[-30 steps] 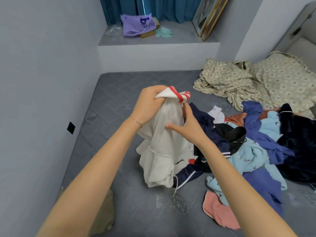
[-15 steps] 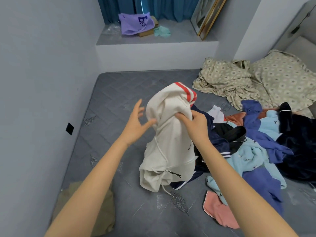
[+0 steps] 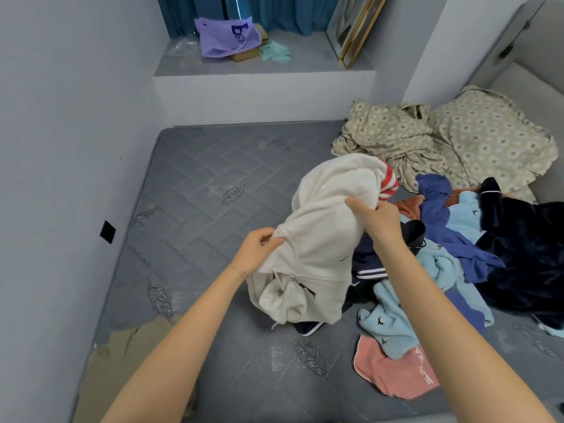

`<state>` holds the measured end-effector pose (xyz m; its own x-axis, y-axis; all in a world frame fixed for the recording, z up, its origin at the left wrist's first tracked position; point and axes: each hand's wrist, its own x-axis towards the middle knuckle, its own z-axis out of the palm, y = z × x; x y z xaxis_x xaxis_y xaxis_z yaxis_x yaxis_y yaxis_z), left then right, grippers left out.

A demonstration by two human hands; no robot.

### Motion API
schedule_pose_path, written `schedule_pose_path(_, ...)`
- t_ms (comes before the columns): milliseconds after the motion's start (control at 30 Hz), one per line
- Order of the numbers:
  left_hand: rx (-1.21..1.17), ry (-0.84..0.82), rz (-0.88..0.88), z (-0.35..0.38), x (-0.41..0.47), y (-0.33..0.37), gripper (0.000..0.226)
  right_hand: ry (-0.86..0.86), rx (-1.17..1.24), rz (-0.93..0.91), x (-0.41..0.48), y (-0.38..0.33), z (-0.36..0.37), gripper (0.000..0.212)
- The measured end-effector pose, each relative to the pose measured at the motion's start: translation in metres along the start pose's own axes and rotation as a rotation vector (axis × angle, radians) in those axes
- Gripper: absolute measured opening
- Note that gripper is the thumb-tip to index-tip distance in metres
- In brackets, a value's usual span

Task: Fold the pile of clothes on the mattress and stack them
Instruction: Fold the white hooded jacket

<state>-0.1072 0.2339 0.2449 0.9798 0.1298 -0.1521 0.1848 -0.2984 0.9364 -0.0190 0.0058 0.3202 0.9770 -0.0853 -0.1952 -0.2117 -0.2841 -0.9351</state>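
Head view, garment: A cream fleece hooded sweatshirt (image 3: 329, 227) with a red-and-white striped cuff (image 3: 390, 182) is held up bunched over the grey quilted mattress (image 3: 198, 193). Its lower folds, a drawcord and a dark zip pull sag low.
Left hand: The left hand (image 3: 258, 251) pinches a gather of fleece at the sweatshirt's left edge.
Right hand: The right hand (image 3: 377, 219) grips the upper fabric just below the striped cuff.
Spacing: The hands are apart, with the sweatshirt between them.
Pile: A jumble of blue, pale blue, navy and pink clothes (image 3: 457, 254) lies just right of the sweatshirt.
Surroundings: A khaki garment (image 3: 122, 361) lies at the near-left corner, and beige patterned bedding (image 3: 457, 138) is crumpled at the far right.
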Motion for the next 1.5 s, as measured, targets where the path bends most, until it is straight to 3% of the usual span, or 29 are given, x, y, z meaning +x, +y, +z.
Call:
schedule_pose_path(133, 0.071, -0.04, 0.07, -0.004, 0.009, 0.013, 0.024, -0.104, -0.41, -0.016, 0.013, 0.012, -0.01, 0.049)
schedule_pose_path(200, 0.129, -0.062, 0.105, -0.001, 0.013, 0.021, 0.025, -0.108, -0.549, -0.129, 0.013, 0.011, 0.0, 0.035)
schedule_pose_path(233, 0.173, -0.069, 0.123, 0.0, 0.015, 0.023, 0.024, -0.134, -0.553, -0.169, 0.011, 0.009, 0.006, 0.03)
schedule_pose_path(333, 0.288, -0.096, 0.178, 0.0, 0.02, 0.027, 0.019, -0.349, -0.514, -0.279, 0.003, 0.003, 0.021, 0.048)
schedule_pose_path(433, 0.364, -0.145, 0.222, -0.003, 0.019, 0.033, 0.027, -0.549, -0.6, -0.451, -0.005, 0.002, 0.034, 0.059)
schedule_pose_path(533, 0.371, -0.199, 0.259, -0.01, 0.017, 0.049, 0.022, -0.654, -0.676, -0.545, -0.008, 0.007, 0.047, 0.04)
schedule_pose_path(600, 0.369, -0.198, 0.279, -0.019, 0.018, 0.063, 0.021, -0.602, -0.665, -0.557, -0.011, 0.006, 0.051, 0.023)
schedule_pose_path(800, 0.245, 0.018, 0.301, -0.04, 0.021, 0.088, 0.014, -0.509, -0.394, -0.528, -0.009, -0.028, 0.055, 0.03)
schedule_pose_path(933, 0.272, 0.038, 0.272, -0.057, 0.024, 0.075, 0.053, -0.427, -0.217, -0.524, -0.005, -0.054, 0.056, 0.02)
schedule_pose_path(1100, 0.156, 0.076, 0.262, -0.072, 0.017, 0.084, 0.074, -0.299, -0.01, -0.503, 0.006, -0.094, 0.054, 0.032)
schedule_pose_path(1200, 0.151, 0.115, 0.219, -0.079, 0.018, 0.092, 0.088, -0.236, 0.124, -0.518, 0.008, -0.125, 0.048, 0.028)
schedule_pose_path(1367, -0.12, 0.167, 0.062, -0.08, 0.022, 0.09, 0.078, -0.23, 0.501, -0.501, 0.007, -0.184, 0.03, 0.019)
schedule_pose_path(1500, -0.185, 0.113, -0.089, -0.074, 0.034, 0.084, 0.069, -0.229, 0.58, -0.484, 0.009, -0.22, 0.023, 0.016)
